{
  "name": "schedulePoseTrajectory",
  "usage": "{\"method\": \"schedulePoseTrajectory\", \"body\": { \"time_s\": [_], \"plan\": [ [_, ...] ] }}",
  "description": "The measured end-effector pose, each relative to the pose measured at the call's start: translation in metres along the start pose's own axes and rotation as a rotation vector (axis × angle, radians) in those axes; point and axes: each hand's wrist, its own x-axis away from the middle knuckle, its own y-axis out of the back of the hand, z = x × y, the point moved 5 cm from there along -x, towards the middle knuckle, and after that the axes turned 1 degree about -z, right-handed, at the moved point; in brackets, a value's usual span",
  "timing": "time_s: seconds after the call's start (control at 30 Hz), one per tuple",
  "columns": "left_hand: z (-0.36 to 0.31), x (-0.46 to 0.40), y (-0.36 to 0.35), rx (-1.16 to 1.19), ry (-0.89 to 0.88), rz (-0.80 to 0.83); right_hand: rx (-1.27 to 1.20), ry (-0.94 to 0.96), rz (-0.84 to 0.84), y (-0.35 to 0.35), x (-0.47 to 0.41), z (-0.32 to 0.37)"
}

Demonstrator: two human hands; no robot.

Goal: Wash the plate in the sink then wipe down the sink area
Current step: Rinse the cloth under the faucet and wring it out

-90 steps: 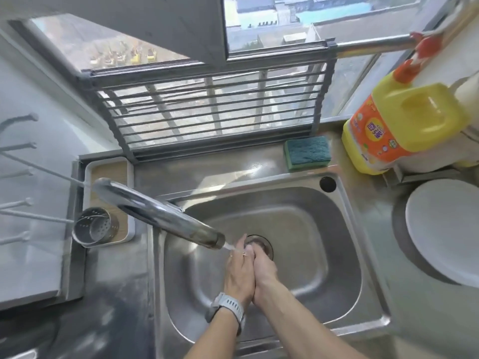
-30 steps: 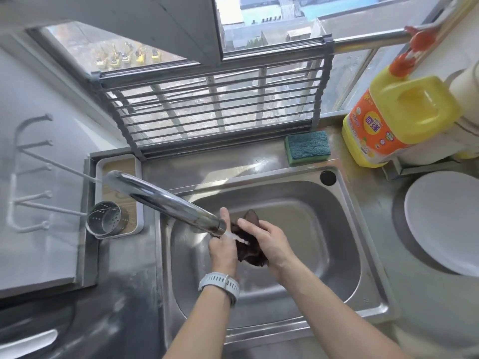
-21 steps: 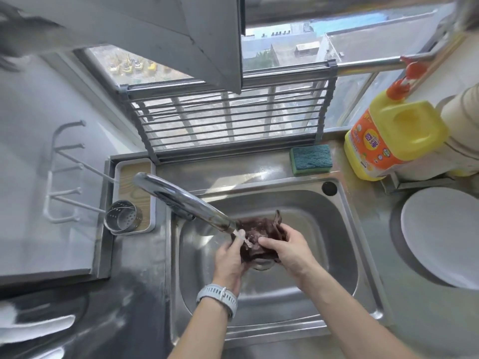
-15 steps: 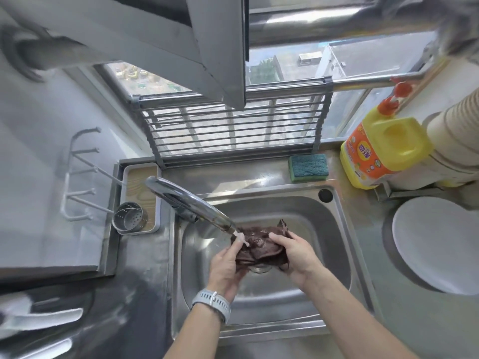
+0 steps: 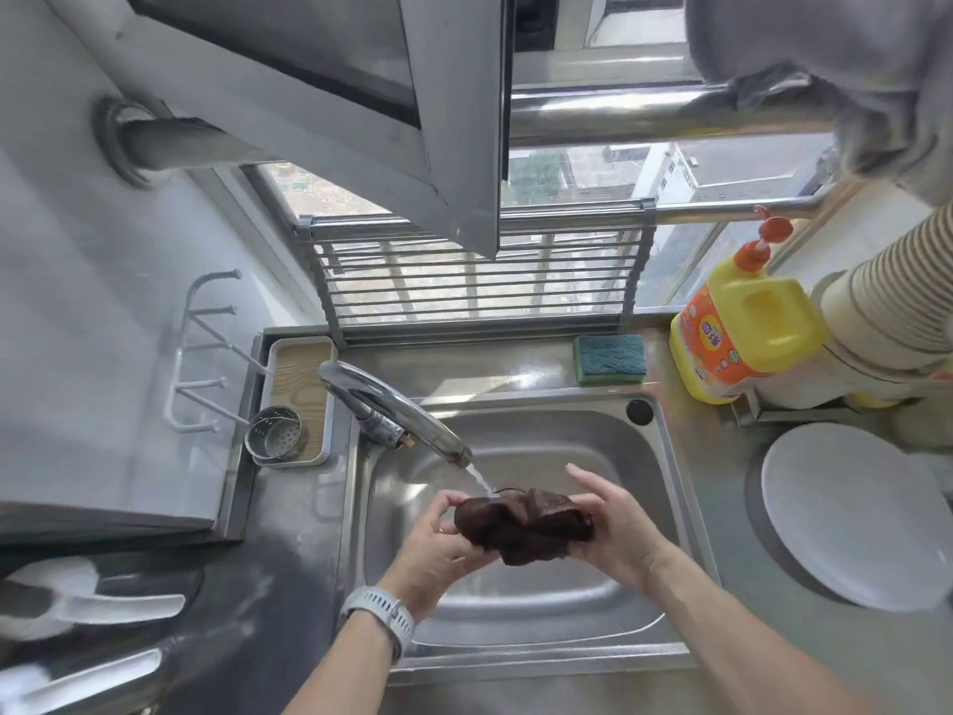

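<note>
— Two hands over the basin, what's each grip doing?

— Both are pinching the same dark brown cloth [image 5: 523, 523]. The left hand [image 5: 438, 547] has its fingers curled onto the cloth's left end, and the right hand [image 5: 613, 528] clasps the right end with the upper fingers lifted and spread. A watch [image 5: 384, 614] sits on the left wrist.

— Where's the cloth against the sink edges?

— It is held bunched above the middle of the sink [image 5: 515, 606], apart from all four walls. The faucet [image 5: 392, 410] reaches in from the back left corner, and its stream of water [image 5: 479, 477] lands on the cloth's top left edge.

— And the plate?

— A white plate [image 5: 851, 518] lies flat on the bench [image 5: 732, 508] to the right of the sink, well apart from both hands.

— Anything crowding the rim?

— Along the back ledge a green sponge [image 5: 610, 357] lies just behind the rim, near the round overflow hole [image 5: 639, 411]. A yellow detergent bottle [image 5: 742, 327] stands at the back right corner, touching a stack of paper cups [image 5: 892, 301]. On the left, a small tray [image 5: 296, 363] holds a perforated metal cup [image 5: 276, 437], just beside the faucet base. The front rim and the basin floor under the hands are open.
</note>
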Motion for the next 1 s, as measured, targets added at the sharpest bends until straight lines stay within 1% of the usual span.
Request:
{"method": "schedulePoseTrajectory", "body": {
  "time_s": [0.07, 0.1, 0.13, 0.17, 0.2, 0.23, 0.3, 0.37, 0.43, 0.47, 0.53, 0.57, 0.63, 0.7, 0.77, 0.87, 1.0],
  "plan": [
    [0.001, -0.001, -0.002, -0.112, 0.036, 0.044, 0.291, 0.051, -0.025, 0.003, -0.008, 0.007],
    [0.001, -0.003, -0.002, -0.250, 0.035, 0.036, 0.456, 0.090, -0.005, 0.001, -0.011, 0.010],
    [0.000, -0.006, -0.004, -0.441, 0.020, 0.026, 0.623, 0.111, 0.021, -0.002, -0.014, 0.013],
    [0.000, -0.010, -0.006, -0.636, 0.006, 0.024, 0.783, 0.114, 0.047, -0.005, -0.017, 0.013],
    [0.001, -0.015, -0.010, -0.776, -0.001, 0.036, 0.950, 0.106, 0.072, -0.009, -0.019, 0.013],
    [0.003, -0.018, -0.015, -0.853, 0.003, 0.053, 1.137, 0.105, 0.112, -0.015, -0.021, 0.011],
    [0.009, -0.024, -0.023, -0.873, -0.005, 0.064, 1.486, 0.105, 0.198, -0.027, -0.027, 0.000],
    [0.015, -0.030, -0.031, -0.885, -0.033, 0.055, 1.666, 0.133, 0.188, -0.030, -0.034, -0.014],
    [0.020, -0.036, -0.041, -0.961, -0.079, 0.036, 1.710, 0.176, 0.126, -0.024, -0.044, -0.026],
    [0.020, -0.039, -0.047, -1.019, -0.108, -0.002, 1.697, 0.191, 0.107, -0.023, -0.048, -0.031],
    [0.024, -0.048, -0.058, -1.219, -0.169, -0.094, 1.700, 0.233, 0.088, -0.026, -0.055, -0.036],
    [0.028, -0.051, -0.063, -1.346, -0.161, -0.131, 1.725, 0.239, 0.075, -0.029, -0.056, -0.039],
    [0.042, -0.056, -0.066, -1.538, -0.079, -0.164, 1.805, 0.222, 0.026, -0.028, -0.056, -0.043],
    [0.055, -0.061, -0.066, -1.603, -0.013, -0.133, 1.897, 0.200, -0.038, -0.020, -0.056, -0.047],
    [0.064, -0.066, -0.067, -1.637, 0.002, -0.101, 1.939, 0.181, -0.070, -0.011, -0.056, -0.052],
    [0.068, -0.071, -0.068, -1.676, 0.013, -0.089, 1.992, 0.177, -0.055, -0.005, -0.061, -0.059],
    [0.070, -0.077, -0.063, -1.721, 0.019, -0.080, 2.034, 0.228, -0.002, -0.003, -0.070, -0.062]
  ]
}}
